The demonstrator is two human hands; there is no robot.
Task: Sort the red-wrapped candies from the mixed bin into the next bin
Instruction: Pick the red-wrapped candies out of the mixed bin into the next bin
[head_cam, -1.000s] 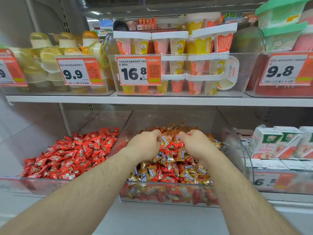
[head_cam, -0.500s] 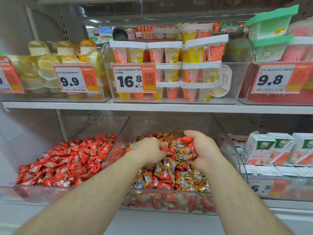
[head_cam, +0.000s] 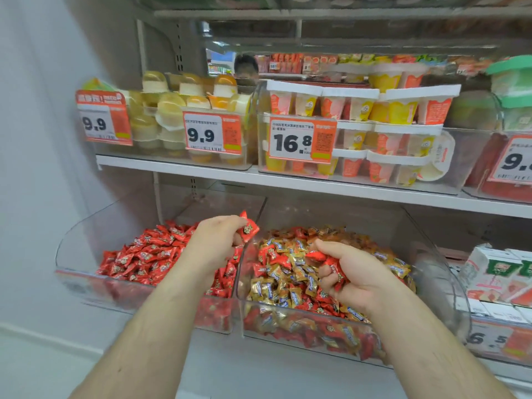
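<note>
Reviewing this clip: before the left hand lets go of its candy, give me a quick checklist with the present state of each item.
1. Left hand grips a red candy: ok.
2. Held wrapper is red, not gold: ok.
3. Left hand is over the red bin, not the mixed bin: cannot tell; the candy sits about over the dividing wall.
4. Red bin holds only red wrappers where visible: ok.
5. Right hand holds more red candies over the mixed bin: ok.
6. Gold candies caught in the right hand's grip: cannot tell.
</note>
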